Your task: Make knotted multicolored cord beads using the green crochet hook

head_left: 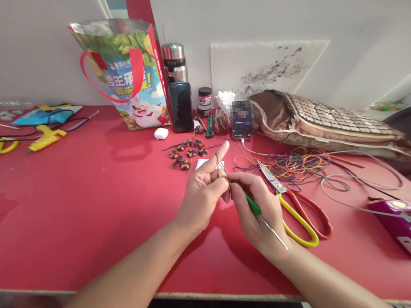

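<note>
Over the middle of the red table my two hands meet. My right hand (258,209) is closed around a crochet hook (254,205) with a green grip; its metal shaft sticks out toward my wrist. In my left hand (208,187) thumb and fingers pinch dark yarn (217,161), which loops around the raised index finger. The small piece of work at the fingertips is mostly hidden. Beyond my hands lie several dark, orange-flecked crocheted pieces (191,153). Just right of my right hand are large scissors (295,208) with one yellow and one red handle, blades partly apart.
A tangle of coloured yarn (295,163) lies to the right, before a brown cushion (316,117). Behind stand a shopping bag (132,79), a dark phone (181,107), a thermos (175,61) and a charging phone (242,120). A purple power strip (407,228) and yellow glue gun (45,137) sit at the sides.
</note>
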`<state>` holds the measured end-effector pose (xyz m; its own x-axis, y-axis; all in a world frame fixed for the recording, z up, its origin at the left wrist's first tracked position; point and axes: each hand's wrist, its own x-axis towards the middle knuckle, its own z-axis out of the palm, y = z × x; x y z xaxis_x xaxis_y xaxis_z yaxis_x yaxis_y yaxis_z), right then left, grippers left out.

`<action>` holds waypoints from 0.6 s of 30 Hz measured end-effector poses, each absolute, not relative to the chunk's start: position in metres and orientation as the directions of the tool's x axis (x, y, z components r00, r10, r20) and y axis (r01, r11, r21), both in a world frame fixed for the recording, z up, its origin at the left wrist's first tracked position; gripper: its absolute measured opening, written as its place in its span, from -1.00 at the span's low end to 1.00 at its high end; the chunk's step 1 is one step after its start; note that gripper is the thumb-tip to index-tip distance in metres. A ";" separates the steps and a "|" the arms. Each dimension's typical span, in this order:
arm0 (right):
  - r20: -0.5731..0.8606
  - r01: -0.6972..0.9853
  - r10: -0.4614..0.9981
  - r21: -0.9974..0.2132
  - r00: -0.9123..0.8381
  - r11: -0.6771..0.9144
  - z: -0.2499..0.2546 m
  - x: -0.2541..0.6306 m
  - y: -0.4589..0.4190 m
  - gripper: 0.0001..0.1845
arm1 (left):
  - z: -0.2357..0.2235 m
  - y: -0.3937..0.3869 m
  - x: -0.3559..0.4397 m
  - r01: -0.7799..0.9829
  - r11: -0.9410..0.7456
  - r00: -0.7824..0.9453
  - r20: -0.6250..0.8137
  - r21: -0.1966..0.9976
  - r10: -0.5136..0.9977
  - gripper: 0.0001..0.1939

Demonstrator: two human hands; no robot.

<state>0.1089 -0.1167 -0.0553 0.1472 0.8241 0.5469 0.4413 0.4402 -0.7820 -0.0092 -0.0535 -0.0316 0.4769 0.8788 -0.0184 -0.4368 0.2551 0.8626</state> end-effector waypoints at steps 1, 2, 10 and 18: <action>0.544 0.459 0.826 -0.778 0.151 0.429 -0.056 0.108 -0.117 -0.76 | -0.032 -0.054 -0.008 -0.442 0.274 0.472 -0.038 0.854 0.881 -0.17; 0.548 0.478 0.822 -0.769 0.154 0.423 -0.056 0.108 -0.117 -0.76 | -0.031 -0.054 -0.007 -0.452 0.304 0.475 -0.063 0.838 0.878 -0.16; 0.636 0.534 0.767 -0.677 0.078 0.507 -0.054 0.110 -0.119 -0.68 | -0.025 -0.052 -0.010 -0.503 0.448 0.545 -0.132 0.739 0.828 -0.13; 0.612 0.490 0.786 -0.714 0.089 0.501 -0.052 0.112 -0.118 -0.70 | -0.028 -0.050 -0.012 -0.459 0.308 0.507 -0.039 0.833 0.861 -0.20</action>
<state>0.1122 -0.1176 -0.0523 0.0895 0.7856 0.6123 0.4898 0.5006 -0.7138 -0.0124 -0.0499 -0.0281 0.5067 0.8613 -0.0388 -0.4594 0.3078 0.8332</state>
